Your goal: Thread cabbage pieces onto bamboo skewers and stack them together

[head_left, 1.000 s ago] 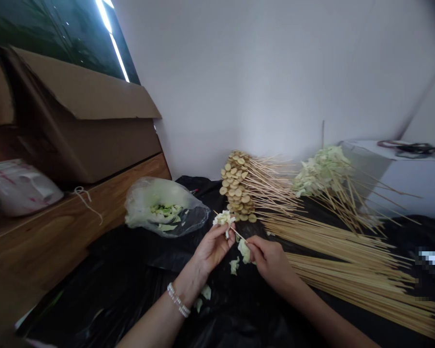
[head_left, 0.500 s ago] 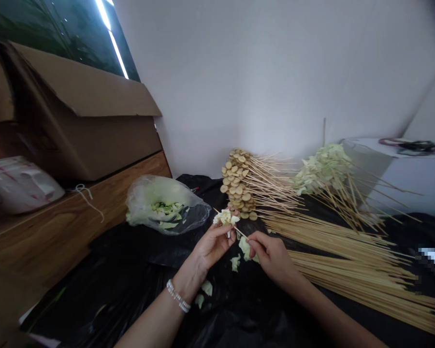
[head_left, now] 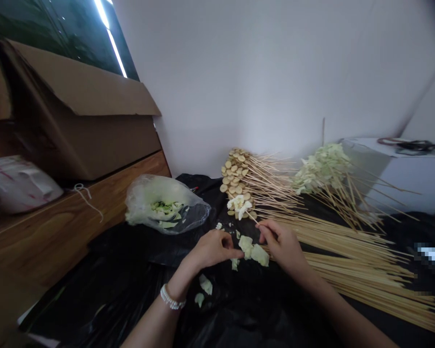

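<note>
In my right hand [head_left: 281,244], the fingers are pinched round a thin wooden skewer [head_left: 253,218]. Pale cabbage pieces [head_left: 239,207] are threaded on its far end, held up in front of the stacked potato-slice skewers [head_left: 235,179]. My left hand [head_left: 213,249] is empty, thumb and fingers apart, lowered beside loose cabbage leaves [head_left: 260,255] on the black plastic sheet [head_left: 235,309]. Its thumb reaches the edge of the nearest leaf; whether it touches I cannot tell. Smaller cabbage scraps [head_left: 205,285] lie nearer me.
A clear plastic bag [head_left: 195,212] of cut cabbage lies to the left. Bare skewers [head_left: 366,275] are spread at the right, with finished cabbage skewers [head_left: 322,166] piled behind them. A cardboard box [head_left: 105,140] stands on a wooden surface [head_left: 134,181] at the left, beside a white wall.
My left hand has let go of the cabbage on the skewer and moved down towards the loose leaves. My right hand has raised the skewer slightly, up and to the right.
</note>
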Action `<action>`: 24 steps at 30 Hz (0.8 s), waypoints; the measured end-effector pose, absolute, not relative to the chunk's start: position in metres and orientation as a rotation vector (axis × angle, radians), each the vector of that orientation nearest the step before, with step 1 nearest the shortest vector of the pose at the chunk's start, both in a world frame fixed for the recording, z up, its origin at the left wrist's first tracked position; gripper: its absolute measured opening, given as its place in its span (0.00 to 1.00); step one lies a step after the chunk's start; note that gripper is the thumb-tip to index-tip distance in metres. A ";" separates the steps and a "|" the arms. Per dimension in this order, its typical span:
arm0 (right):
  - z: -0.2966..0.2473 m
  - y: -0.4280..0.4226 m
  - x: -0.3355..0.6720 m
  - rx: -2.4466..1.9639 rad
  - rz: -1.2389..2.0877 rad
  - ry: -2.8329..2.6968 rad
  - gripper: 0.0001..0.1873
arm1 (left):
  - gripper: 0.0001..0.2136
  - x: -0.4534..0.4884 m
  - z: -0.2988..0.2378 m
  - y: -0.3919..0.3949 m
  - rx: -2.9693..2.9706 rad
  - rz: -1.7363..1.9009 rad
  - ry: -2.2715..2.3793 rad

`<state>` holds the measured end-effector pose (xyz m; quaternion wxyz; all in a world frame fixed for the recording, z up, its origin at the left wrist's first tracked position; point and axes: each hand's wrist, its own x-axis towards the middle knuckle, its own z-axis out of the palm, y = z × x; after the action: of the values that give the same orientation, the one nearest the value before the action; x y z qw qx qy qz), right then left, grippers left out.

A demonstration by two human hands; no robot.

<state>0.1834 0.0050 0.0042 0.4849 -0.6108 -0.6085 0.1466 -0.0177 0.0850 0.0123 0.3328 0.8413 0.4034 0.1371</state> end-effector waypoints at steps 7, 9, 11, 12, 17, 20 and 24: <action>0.001 0.005 0.181 -1.499 0.376 -1.487 0.14 | 0.08 -0.021 0.008 0.086 2.251 0.201 0.840; 0.001 0.005 0.182 -1.491 0.374 -1.484 0.14 | 0.07 -0.021 0.006 0.087 2.221 0.217 0.778; 0.001 0.006 0.183 -1.482 0.372 -1.475 0.14 | 0.07 -0.020 0.007 0.089 2.150 0.291 0.758; 0.001 0.006 0.184 -1.478 0.373 -1.468 0.14 | 0.08 -0.020 0.007 0.090 2.099 0.362 0.774; 0.002 0.007 0.186 -1.478 0.378 -1.450 0.15 | 0.11 -0.018 0.010 0.101 1.627 0.885 0.906; 0.002 0.006 0.185 -1.492 0.440 -1.486 0.15 | 0.15 -0.016 0.008 0.106 1.249 1.085 0.865; 0.001 0.005 0.181 -1.505 0.537 -1.573 0.14 | 0.17 -0.017 0.004 0.113 0.939 1.236 0.829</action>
<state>0.1813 0.0049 0.0013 0.4349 -0.6044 -0.6317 0.2156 -0.0166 0.1125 0.0043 0.6372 0.4111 0.3632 0.5413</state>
